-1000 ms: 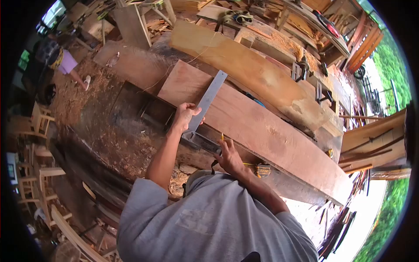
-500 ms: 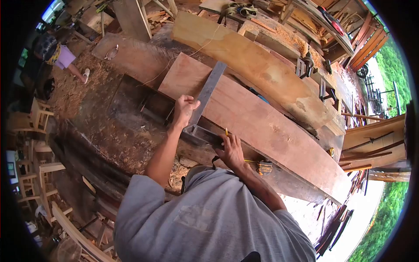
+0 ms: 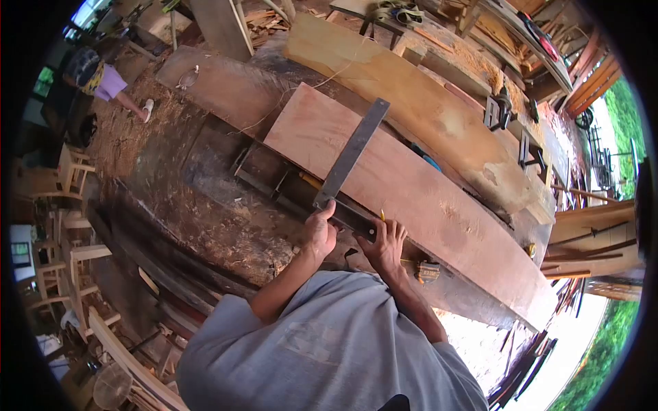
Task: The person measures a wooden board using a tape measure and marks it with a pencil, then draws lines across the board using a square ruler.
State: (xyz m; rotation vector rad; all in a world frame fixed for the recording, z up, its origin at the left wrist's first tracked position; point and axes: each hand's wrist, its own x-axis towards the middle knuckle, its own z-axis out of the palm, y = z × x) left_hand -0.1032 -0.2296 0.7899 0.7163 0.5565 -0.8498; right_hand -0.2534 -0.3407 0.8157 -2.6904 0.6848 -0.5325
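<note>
A dark metal carpenter's square [image 3: 355, 152] lies with its long blade slanting across a reddish wooden board [image 3: 439, 198] and its other leg along the board's near edge. My left hand [image 3: 320, 233] is closed on the corner of the square, thumb on top. My right hand [image 3: 387, 245] grips the end of the near leg, and a yellow pencil [image 3: 382, 214] sticks up between its fingers. A tape measure [image 3: 428, 272] sits just right of my right hand. Something with a yellow handle [image 3: 310, 179] shows below the board's edge.
Beyond the board lies a longer, yellowish plank [image 3: 411, 103]. Clamps [image 3: 500, 109] and a blue-handled tool [image 3: 426, 156] rest nearby. Wooden chair frames [image 3: 72, 178] stand at the left. A person [image 3: 110, 82] is at the upper left. Shavings cover the floor.
The square has slid right along the board and sits at a different angle. My left hand has dropped from beside the blade to the square's corner. The whole view has shifted slightly.
</note>
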